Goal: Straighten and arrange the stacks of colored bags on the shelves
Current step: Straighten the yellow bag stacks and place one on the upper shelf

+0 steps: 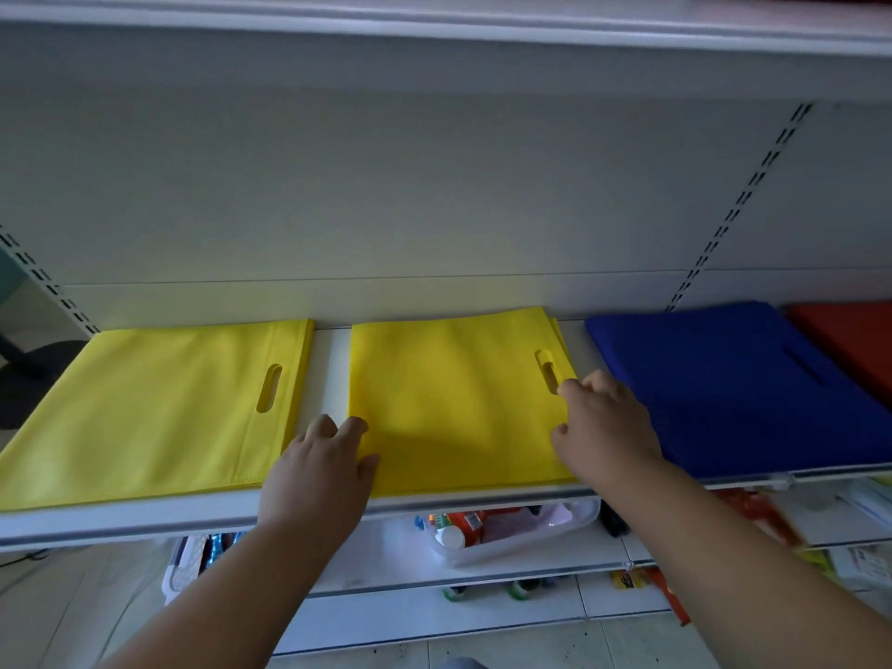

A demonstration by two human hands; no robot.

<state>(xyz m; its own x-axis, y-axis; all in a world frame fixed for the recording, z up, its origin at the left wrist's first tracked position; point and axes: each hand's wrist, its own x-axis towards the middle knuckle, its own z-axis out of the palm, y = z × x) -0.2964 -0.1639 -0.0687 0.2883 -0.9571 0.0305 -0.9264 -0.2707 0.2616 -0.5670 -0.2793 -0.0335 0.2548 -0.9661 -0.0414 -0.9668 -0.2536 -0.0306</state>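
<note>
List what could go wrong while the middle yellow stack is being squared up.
1. The middle yellow stack has its front edge at the shelf lip; a pull might slide bags off.
2. Its right-side layers are fanned; the right hand may skew them further.
3. The left hand, pushing right, could drive it into the blue stack.

**Retail shelving marks a shop floor**

You stand at a white metal gondola shelf (145,519) with slotted uprights (753,185), flat stacks of yellow bags (159,408), blue bags (733,379) and red bags (849,345) laid out as stock, packaged goods in a clear bin (511,528) below.
</note>
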